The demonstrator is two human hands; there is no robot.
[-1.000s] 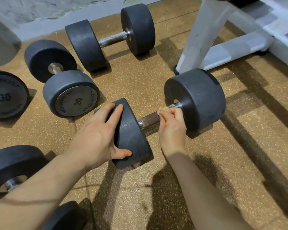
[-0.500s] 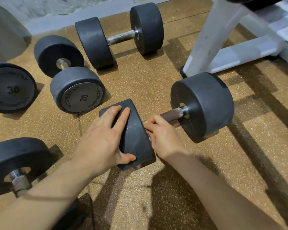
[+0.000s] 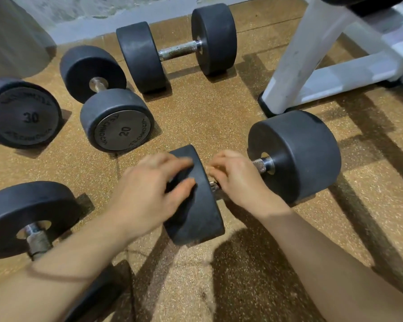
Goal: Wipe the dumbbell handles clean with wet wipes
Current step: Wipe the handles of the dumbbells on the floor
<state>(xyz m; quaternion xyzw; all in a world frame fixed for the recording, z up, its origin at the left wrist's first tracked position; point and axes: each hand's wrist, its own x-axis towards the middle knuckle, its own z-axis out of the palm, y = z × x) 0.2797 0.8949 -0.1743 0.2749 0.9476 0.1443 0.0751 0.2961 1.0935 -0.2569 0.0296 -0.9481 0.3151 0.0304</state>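
A black dumbbell [image 3: 296,154] lies on the brown speckled floor in front of me. My left hand [image 3: 149,194] rests on its near weight head [image 3: 198,212], fingers spread over the top edge. My right hand [image 3: 235,180] is curled round the metal handle [image 3: 260,165] close to the near head. It presses a small wet wipe [image 3: 211,169] against the bar; only a pale corner of the wipe shows past the fingers. The far end of the handle is bare and rough.
Other dumbbells lie around: one marked 20 [image 3: 119,129], one marked 30 [image 3: 23,117] at the left, one at the back [image 3: 177,49] and one at the lower left [image 3: 26,219]. A white bench frame [image 3: 312,73] stands at the right.
My right hand slid along the handle from the far head towards the near head, and now sits slightly back from it. My left hand stayed on the near head; the view shifted a little.
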